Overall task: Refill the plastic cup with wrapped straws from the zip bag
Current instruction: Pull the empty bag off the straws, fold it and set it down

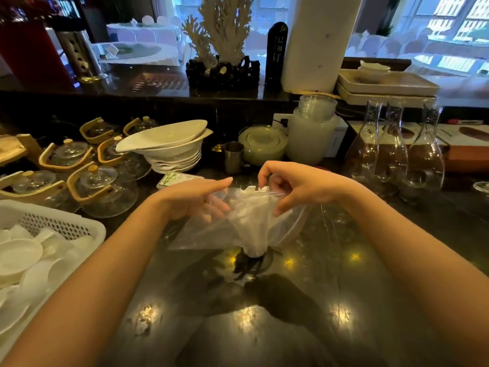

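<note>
A clear zip bag (201, 234) hangs upright over the dark counter, its bottom corner touching the surface. A bunch of white wrapped straws (248, 215) stands inside it, their tips showing at the bag's mouth. My left hand (195, 200) holds the left side of the mouth, and its fingers show blurred through the plastic. My right hand (293, 186) pinches the right side of the mouth between fingertips and thumb. A curved clear edge (297, 229) beside the straws may be the plastic cup; I cannot tell for sure.
Several glass carafes (397, 157) stand at the right. At the left are glass teapots with wooden handles (100, 186) and a white basket (60, 223) of dishes. Stacked white bowls (169, 147), a steel cup (234, 157) and a jar of lids (312, 133) stand behind the bag.
</note>
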`<state>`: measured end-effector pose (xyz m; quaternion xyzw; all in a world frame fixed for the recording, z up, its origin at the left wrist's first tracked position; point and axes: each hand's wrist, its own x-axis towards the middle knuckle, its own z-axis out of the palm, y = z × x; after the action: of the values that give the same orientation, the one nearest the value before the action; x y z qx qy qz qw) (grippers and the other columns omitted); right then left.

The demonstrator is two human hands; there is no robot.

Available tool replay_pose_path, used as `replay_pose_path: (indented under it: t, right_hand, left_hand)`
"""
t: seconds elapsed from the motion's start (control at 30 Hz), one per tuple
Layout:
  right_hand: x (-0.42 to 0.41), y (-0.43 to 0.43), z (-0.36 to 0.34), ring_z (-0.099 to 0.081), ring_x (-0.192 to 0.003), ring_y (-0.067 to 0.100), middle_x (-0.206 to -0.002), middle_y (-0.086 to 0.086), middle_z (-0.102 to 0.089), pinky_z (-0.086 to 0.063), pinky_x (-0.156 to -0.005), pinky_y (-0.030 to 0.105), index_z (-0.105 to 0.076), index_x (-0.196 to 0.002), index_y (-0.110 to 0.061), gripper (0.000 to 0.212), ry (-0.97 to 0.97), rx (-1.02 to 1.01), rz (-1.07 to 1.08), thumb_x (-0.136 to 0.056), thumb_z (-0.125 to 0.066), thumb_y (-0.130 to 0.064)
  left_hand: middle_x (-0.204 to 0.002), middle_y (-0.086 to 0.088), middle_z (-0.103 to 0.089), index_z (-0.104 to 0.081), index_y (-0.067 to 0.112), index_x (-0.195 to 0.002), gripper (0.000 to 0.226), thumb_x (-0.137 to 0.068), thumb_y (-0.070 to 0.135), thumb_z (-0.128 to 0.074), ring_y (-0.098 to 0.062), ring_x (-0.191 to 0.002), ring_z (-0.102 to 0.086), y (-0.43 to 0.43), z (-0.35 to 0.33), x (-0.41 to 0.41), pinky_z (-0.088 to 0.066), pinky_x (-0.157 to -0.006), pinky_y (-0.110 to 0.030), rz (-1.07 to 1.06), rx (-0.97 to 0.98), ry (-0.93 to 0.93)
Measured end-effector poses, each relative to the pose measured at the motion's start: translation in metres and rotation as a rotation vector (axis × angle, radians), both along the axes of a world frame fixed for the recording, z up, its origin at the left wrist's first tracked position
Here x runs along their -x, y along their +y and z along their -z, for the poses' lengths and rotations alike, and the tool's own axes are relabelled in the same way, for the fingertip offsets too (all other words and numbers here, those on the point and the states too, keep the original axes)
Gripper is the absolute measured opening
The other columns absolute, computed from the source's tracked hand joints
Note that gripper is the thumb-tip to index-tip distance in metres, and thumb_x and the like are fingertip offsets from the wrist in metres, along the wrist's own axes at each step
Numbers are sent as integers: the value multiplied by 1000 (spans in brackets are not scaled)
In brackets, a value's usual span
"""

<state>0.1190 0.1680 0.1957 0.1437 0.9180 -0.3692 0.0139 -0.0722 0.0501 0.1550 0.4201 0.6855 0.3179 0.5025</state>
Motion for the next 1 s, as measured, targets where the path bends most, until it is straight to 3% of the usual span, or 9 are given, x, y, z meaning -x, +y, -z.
replay_pose_path:
  t: [0.07, 0.13, 0.3, 0.37, 0.43, 0.57, 0.67, 0.77, 1.0]
  right_hand:
    - [-3, -1, -1, -40, -60, 4, -73, 0, -45, -40, -53, 15, -42, -81, -23, 39, 28, -10, 7, -70, -70, 1]
    - [-6, -1, -3, -41, -63, 6, -75, 0, -45, -40, -55, 17, -39, -76, -20, 37, 34, -30, 12, -70, -69, 2]
    - [-9, 2, -3, -48, -65, 12, -68, -3, -51, -45, -64, 24, -50, -65, -21, 29, -11, 24, -22, -69, -71, -1]
    - [-11, 4, -2, -50, -65, 13, -69, -2, -55, -45, -65, 21, -56, -66, -20, 23, 6, 72, -12, -69, -71, -2]
    - [-13, 6, -3, -53, -62, 7, -69, -2, -58, -46, -62, 14, -61, -70, -17, 18, 41, 126, 17, -69, -72, -3]
    - [-16, 15, 2, -59, -58, 0, -69, -3, -61, -49, -58, 15, -58, -79, -18, 21, 210, 212, 206, -72, -68, -1]
    - [-12, 15, 12, -63, -57, 7, -64, -1, -66, -53, -54, 19, -52, -91, -18, 19, 503, 607, 432, -80, -59, -4]
    - [-7, 7, 24, -68, -70, 12, -82, 2, -67, -57, -67, 27, -51, -100, -16, 21, 551, 847, 447, -81, -58, -19]
    - [2, -9, 28, -61, -48, 6, -72, 7, -58, -52, -48, 16, -52, -89, -13, 17, 569, 786, 594, -81, -58, 1]
  left_hand:
    - [-99, -9, -69, -56, 18, -112, 59, -69, 57, -48, -20, -88, -66, -5, 2, 1, -53, -70, -32, 48, 54, -68]
    - [-92, -8, -68, -54, 17, -114, 51, -71, 43, -55, -14, -72, -67, -10, 1, 1, -55, -59, -27, 48, 11, -175]
    - [-77, 6, -62, -63, 20, -91, 24, -73, 6, -65, -6, -63, -59, -19, -9, 2, -51, -54, -16, -171, -348, -132]
    - [-61, 10, -61, -64, 20, -78, 13, -80, 9, -58, -4, -58, -54, -21, -13, 4, -47, -58, -20, -262, -453, -81]
    - [-58, 9, -59, -63, 20, -71, 19, -85, 12, -52, -2, -54, -54, -23, -15, 6, -43, -60, -22, -322, -526, -24]
    - [-53, 10, -60, -61, 19, -72, 26, -91, 14, -45, 1, -49, -56, -22, -17, 6, -44, -48, -13, -439, -635, 13]
    - [-54, 8, -60, -58, 18, -77, 25, -94, 16, -40, -1, -45, -55, -20, -19, 3, -45, -44, -13, -600, -690, -92]
    - [-72, 0, -59, -56, 17, -83, 23, -95, 19, -37, -2, -51, -61, -17, -23, -4, -50, -48, -14, -792, -750, -238]
    - [-78, 0, -62, -55, 17, -83, 20, -95, 20, -39, -4, -61, -66, -15, -22, -16, -56, -60, -19, -911, -834, -355]
